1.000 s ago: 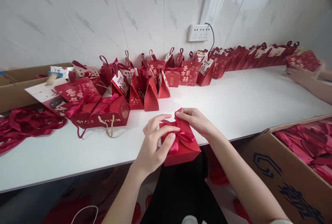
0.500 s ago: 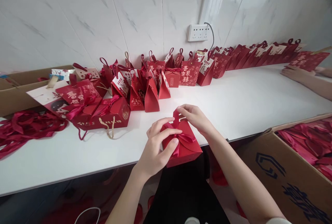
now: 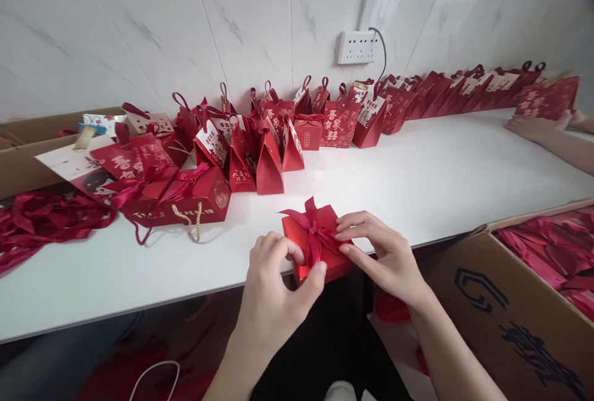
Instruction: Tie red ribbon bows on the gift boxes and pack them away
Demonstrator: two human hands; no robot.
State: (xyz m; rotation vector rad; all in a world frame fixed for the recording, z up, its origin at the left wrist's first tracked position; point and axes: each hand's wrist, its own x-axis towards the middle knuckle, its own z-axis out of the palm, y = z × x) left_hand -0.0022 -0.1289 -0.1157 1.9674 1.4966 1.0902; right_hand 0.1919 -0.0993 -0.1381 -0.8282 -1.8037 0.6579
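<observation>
A red gift box with a satin ribbon bow tied on top lies at the table's front edge, partly jutting over it. My left hand is at its front left corner, thumb and forefinger curled around the ribbon's front tail. On the right side, my right hand has its fingers and thumb closed around the bow's right-hand part. The ribbon's upper ends stand free, pointing up and to the left. Fingers cover the box's front left and right edges.
Red gift boxes and bags stand along the tiled wall. Loose ribbons are heaped at left beside a handled box. A carton of ribboned red boxes is at right. Another person's hand holds a red bag at far right.
My right hand has let go of the ribbon's raised upper end and come down to the bow's right side. My left hand has shifted from the bow's top to its front tail.
</observation>
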